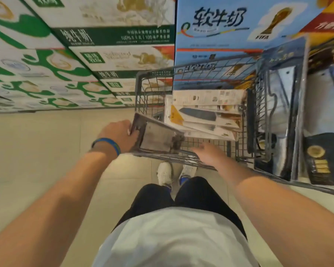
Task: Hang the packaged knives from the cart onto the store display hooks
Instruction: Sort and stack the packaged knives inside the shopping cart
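Currently at risk: one pack held by its edge

Item: packaged knife (158, 137), dark, tilted over the near rim of the cart (154, 74). Grip: left hand (118, 134) pinches one short edge only. I judge it could swing or drop onto the stack (206, 116) in the basket. Spare: right hand (208, 153), fingers spread, holding nothing, just beside the rim. Note: hung packs (281, 105) crowd the right, so a hurried lift could snag them.

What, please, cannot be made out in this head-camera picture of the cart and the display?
- Display hooks: head view, covered by the hanging packages and cut by the right edge.
- Stack of packaged knives in the cart: lower ones hidden under the upper; count unclear.
- Dark package gripped by the left hand: print blurred by motion.
- Right hand: fingertips blurred; contact unclear.
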`<state>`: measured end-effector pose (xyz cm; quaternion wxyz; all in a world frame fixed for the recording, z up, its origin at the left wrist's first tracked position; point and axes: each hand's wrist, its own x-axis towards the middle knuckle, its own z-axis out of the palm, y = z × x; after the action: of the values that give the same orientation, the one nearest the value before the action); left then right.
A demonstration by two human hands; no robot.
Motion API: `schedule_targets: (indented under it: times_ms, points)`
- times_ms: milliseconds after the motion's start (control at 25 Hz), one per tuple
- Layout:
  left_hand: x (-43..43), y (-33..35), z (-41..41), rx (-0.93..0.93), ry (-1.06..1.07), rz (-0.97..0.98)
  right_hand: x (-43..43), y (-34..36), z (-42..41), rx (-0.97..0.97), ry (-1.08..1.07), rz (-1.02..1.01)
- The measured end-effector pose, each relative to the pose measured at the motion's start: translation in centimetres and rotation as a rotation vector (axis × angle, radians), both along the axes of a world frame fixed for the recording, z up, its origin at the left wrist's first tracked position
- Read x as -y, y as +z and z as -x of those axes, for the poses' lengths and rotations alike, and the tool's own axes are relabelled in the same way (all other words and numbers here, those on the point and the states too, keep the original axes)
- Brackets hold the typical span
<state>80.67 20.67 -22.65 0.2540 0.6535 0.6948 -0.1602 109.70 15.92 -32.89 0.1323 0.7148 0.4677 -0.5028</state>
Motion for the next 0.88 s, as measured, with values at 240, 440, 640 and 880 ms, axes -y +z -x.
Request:
schedule_targets:
  times_ms: [240, 440, 640, 880]
  points:
    - [-3.5, 0.1, 1.5, -0.244, -0.103, 0.069, -4.2, -5.7, -2.1, 0.116, -0.002, 0.039]
    - [-5.0, -3.1, -0.1, -0.303, 0.028, 0.089, -7.3, -9.8, -1.1, 0.237, 0.237, -0.260]
    - [-3.5, -6.4, -4.5, -0.103, -0.176, -0.219, -8.9, -12.7, -0.2, 0.343, 0.285, -0.309]
    - [-1.6, -15.7, -11.6, 0.041, -0.186, 0.347, -3.3, -14.3, 0.4, 0.283, 0.464, -0.510]
